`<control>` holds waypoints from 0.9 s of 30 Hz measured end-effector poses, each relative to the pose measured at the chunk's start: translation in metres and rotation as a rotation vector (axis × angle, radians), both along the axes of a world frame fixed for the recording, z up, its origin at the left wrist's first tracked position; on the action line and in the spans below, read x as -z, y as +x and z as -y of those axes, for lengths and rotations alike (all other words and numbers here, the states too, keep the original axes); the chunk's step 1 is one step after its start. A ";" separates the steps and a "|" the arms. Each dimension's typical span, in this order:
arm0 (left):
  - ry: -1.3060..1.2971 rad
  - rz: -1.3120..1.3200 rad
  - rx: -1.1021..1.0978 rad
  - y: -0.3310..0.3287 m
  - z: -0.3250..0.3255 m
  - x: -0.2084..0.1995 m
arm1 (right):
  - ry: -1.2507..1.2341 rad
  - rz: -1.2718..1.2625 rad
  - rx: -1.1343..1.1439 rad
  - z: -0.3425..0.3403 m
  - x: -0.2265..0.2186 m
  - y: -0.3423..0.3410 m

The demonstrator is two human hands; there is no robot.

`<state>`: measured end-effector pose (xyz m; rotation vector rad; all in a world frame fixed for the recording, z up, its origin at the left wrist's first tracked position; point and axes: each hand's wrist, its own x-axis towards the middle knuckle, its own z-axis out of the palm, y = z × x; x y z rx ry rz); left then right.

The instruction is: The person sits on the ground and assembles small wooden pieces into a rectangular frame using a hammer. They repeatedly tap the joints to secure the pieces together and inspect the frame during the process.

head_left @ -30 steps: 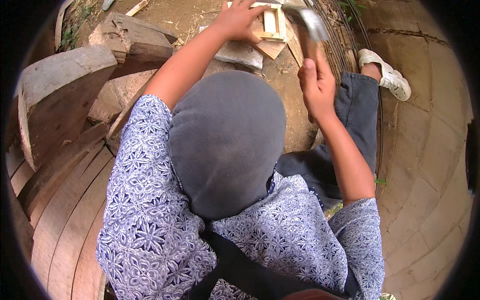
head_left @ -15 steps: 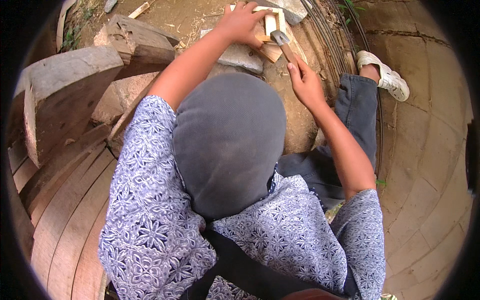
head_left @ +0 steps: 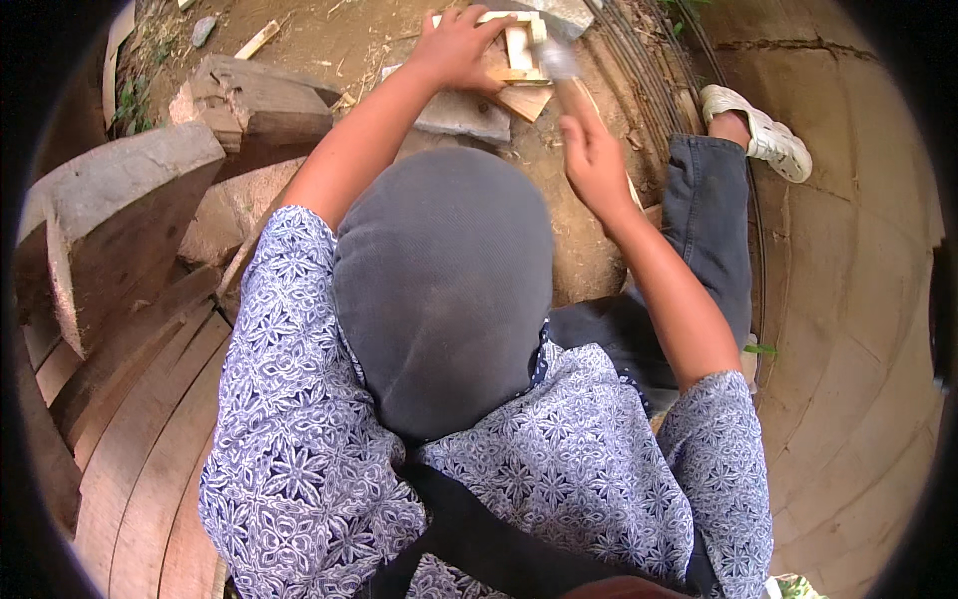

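Note:
At the far middle, my left hand [head_left: 457, 50] is closed on a small pale wooden frame [head_left: 538, 30], its fingers over the far side and the thumb toward the near side. My right hand [head_left: 597, 165] grips the wooden handle of a hammer [head_left: 575, 98]. The hammer's metal head is smeared by motion and lies just right of the frame's right side; whether they touch I cannot tell. A short wooden block [head_left: 524, 102] sits under the frame's near edge, beside a flat grey stone [head_left: 461, 114]. Any nail is too small to make out.
Large timber pieces [head_left: 130, 185] and curved planks [head_left: 150, 439] are stacked at the left. Dark rods [head_left: 639, 70] run along the ground at the right, near my leg and pale clog [head_left: 763, 135]. Paving [head_left: 838, 299] lies farther right. A rounded dark grey cloth shape [head_left: 444, 290] covers the centre.
The hammer head has moved slightly away, to the right of the frame, and is now blurred. My left hand keeps its hold on the frame. The whole view has shifted a little.

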<state>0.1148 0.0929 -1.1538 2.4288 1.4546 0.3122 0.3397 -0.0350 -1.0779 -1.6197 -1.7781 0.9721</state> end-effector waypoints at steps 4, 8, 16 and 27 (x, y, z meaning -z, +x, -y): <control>0.053 -0.039 -0.040 0.022 -0.025 0.004 | -0.131 -0.066 0.170 -0.001 0.000 0.041; 0.008 0.050 -0.052 0.053 -0.044 0.021 | -0.418 -0.552 0.387 -0.006 -0.075 0.072; -0.514 0.936 0.016 0.071 -0.070 0.020 | -0.449 -0.686 0.497 0.017 -0.081 0.149; 0.097 -0.048 -0.124 0.084 -0.007 0.006 | -0.482 -0.588 0.440 0.020 -0.073 0.147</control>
